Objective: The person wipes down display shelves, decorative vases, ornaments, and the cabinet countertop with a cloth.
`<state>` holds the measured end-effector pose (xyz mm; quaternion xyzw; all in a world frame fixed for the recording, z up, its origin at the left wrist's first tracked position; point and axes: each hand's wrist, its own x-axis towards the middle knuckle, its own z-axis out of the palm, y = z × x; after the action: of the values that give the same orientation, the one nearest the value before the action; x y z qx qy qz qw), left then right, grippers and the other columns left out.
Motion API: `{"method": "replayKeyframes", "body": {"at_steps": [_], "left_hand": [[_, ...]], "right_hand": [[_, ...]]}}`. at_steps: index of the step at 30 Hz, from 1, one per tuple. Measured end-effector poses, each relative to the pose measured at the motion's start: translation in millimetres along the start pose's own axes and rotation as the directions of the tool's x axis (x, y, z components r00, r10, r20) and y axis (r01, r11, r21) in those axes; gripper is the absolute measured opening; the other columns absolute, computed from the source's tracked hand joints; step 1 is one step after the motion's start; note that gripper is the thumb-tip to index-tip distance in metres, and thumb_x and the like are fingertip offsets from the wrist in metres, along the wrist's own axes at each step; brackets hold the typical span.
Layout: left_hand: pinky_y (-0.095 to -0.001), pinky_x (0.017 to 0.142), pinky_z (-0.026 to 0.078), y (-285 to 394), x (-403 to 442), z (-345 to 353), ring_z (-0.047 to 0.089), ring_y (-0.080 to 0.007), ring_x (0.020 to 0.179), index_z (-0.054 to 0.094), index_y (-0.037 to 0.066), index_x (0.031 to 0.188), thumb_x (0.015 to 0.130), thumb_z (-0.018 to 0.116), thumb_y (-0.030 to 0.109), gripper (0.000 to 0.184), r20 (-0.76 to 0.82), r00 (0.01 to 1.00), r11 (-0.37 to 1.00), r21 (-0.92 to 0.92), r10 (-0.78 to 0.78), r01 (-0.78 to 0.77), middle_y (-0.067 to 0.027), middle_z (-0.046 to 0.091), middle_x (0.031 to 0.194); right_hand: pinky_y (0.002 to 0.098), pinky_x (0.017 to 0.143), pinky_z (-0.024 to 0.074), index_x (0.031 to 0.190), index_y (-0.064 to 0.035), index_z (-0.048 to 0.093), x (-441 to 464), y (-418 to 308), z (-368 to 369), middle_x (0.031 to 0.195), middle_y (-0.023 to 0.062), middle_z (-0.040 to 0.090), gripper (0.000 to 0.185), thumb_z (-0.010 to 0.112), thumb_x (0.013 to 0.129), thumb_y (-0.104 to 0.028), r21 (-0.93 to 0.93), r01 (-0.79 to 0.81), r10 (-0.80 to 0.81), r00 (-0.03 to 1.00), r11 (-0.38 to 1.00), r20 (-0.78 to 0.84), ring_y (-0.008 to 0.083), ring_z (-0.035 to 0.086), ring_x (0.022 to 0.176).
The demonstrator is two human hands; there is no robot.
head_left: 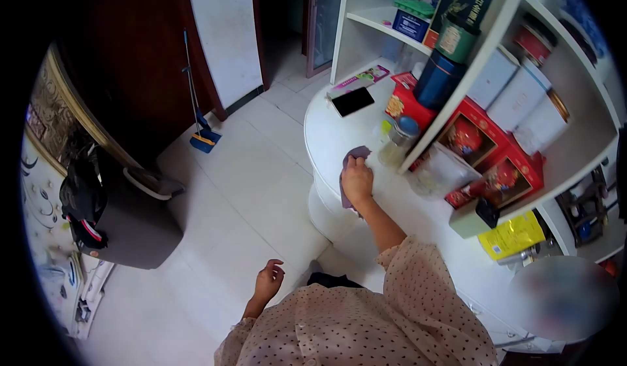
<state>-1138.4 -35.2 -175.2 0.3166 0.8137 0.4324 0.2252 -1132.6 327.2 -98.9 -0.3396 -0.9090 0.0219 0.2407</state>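
Observation:
My right hand presses a greyish-purple cloth onto the edge of the white counter, its fingers closed over the cloth. Part of the cloth hangs over the rim. Just right of that hand stands a glass jar with a blue lid. Beyond it a black phone lies on the counter. My left hand hangs in the air over the floor, fingers loosely curled and apart, holding nothing.
White shelves with tins and boxes rise on the right. Red gift boxes and a yellow packet stand below. A broom with dustpan leans by the door. A dark chair-like piece is at the left.

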Motion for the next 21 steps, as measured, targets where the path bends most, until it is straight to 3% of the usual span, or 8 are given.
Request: {"method": "replayKeyframes", "body": {"at_steps": [3, 8, 13, 15, 17, 18, 19, 21], "left_hand": [[-0.0337, 0.056, 0.05, 12, 46, -12, 0.063, -0.0215, 0.061, 0.052, 0.008, 0.107, 0.082, 0.056, 0.005, 0.026, 0.033, 0.999, 0.999, 0.025, 0.021, -0.021, -0.008, 0.065, 0.075], [-0.033, 0.059, 0.051, 33, 116, -26, 0.063, -0.0208, 0.063, 0.052, 0.008, 0.108, 0.084, 0.055, 0.006, 0.025, 0.021, 0.999, 0.999, 0.008, 0.036, -0.036, -0.0084, 0.065, 0.076], [-0.031, 0.063, 0.051, 42, 163, -41, 0.064, -0.0185, 0.068, 0.052, 0.007, 0.111, 0.086, 0.052, 0.005, 0.025, 0.081, 0.995, 0.987, -0.139, -0.064, 0.075, -0.0087, 0.065, 0.078], [-0.0296, 0.064, 0.05, 24, 187, -46, 0.063, -0.0171, 0.069, 0.051, 0.007, 0.112, 0.087, 0.052, 0.006, 0.026, 0.065, 0.994, 0.979, -0.181, -0.083, 0.094, -0.0085, 0.065, 0.079], [-0.0276, 0.067, 0.049, 12, 217, -55, 0.062, -0.016, 0.073, 0.049, 0.008, 0.116, 0.089, 0.053, 0.01, 0.027, 0.134, 0.986, 0.914, -0.38, -0.097, 0.141, -0.007, 0.065, 0.085], [-0.0276, 0.067, 0.049, 12, 231, -64, 0.062, -0.016, 0.073, 0.049, 0.008, 0.116, 0.089, 0.053, 0.01, 0.027, 0.113, 0.987, 0.912, -0.381, -0.115, 0.15, -0.007, 0.065, 0.085], [-0.0303, 0.071, 0.05, 15, 248, -75, 0.061, -0.0174, 0.08, 0.046, 0.009, 0.12, 0.091, 0.052, 0.019, 0.031, 0.148, 0.981, 0.87, -0.458, -0.127, 0.182, -0.0079, 0.062, 0.094], [-0.033, 0.075, 0.05, 24, 276, -101, 0.059, -0.0188, 0.086, 0.043, 0.01, 0.125, 0.094, 0.051, 0.027, 0.037, 0.162, 0.977, 0.818, -0.537, -0.141, 0.207, -0.0087, 0.06, 0.103]], "right_hand": [[0.0405, 0.076, 0.0437, 0.103, -0.0042, 0.059, 34, -23, 26, 0.093, 0.012, 0.057, 0.023, 0.046, 0.086, -0.013, -0.008, 0.072, -0.073, 0.996, 0.997, -0.047, 0.0257, 0.059, 0.086], [0.0409, 0.08, 0.0432, 0.106, -0.0042, 0.058, 85, -62, 48, 0.097, 0.0109, 0.056, 0.025, 0.045, 0.087, -0.013, 0.044, 0.062, -0.064, 0.996, 0.997, 0.064, 0.0251, 0.059, 0.089], [0.0405, 0.084, 0.0419, 0.108, -0.007, 0.057, 117, -85, 75, 0.097, 0.0088, 0.056, 0.025, 0.049, 0.086, -0.018, 0.027, 0.115, -0.114, 0.993, 0.993, -0.011, 0.0241, 0.058, 0.091], [0.0414, 0.086, 0.0407, 0.109, -0.009, 0.059, 134, -96, 86, 0.098, 0.0084, 0.056, 0.026, 0.052, 0.086, -0.02, 0.046, 0.122, -0.127, 0.985, 0.991, 0.115, 0.0243, 0.058, 0.094], [0.0413, 0.084, 0.0426, 0.108, -0.009, 0.061, 149, -120, 83, 0.098, 0.0099, 0.056, 0.026, 0.054, 0.087, -0.021, 0.106, 0.153, -0.169, 0.971, 0.982, 0.169, 0.0272, 0.059, 0.092], [0.0417, 0.081, 0.0441, 0.107, -0.0084, 0.062, 153, -136, 85, 0.097, 0.0107, 0.057, 0.025, 0.054, 0.087, -0.022, 0.3, 0.079, -0.14, 0.972, 0.951, 0.188, 0.0289, 0.059, 0.089], [0.0421, 0.078, 0.0456, 0.106, -0.0079, 0.062, 157, -153, 88, 0.097, 0.0115, 0.057, 0.025, 0.054, 0.088, -0.023, 0.478, -0.006, -0.111, 0.97, 0.878, 0.215, 0.0306, 0.06, 0.087], [0.0424, 0.073, 0.0479, 0.103, -0.0043, 0.061, 158, -194, 99, 0.093, 0.0149, 0.06, 0.029, 0.056, 0.088, -0.028, 0.668, -0.042, -0.121, 0.973, 0.743, 0.195, 0.0347, 0.06, 0.085]]}}
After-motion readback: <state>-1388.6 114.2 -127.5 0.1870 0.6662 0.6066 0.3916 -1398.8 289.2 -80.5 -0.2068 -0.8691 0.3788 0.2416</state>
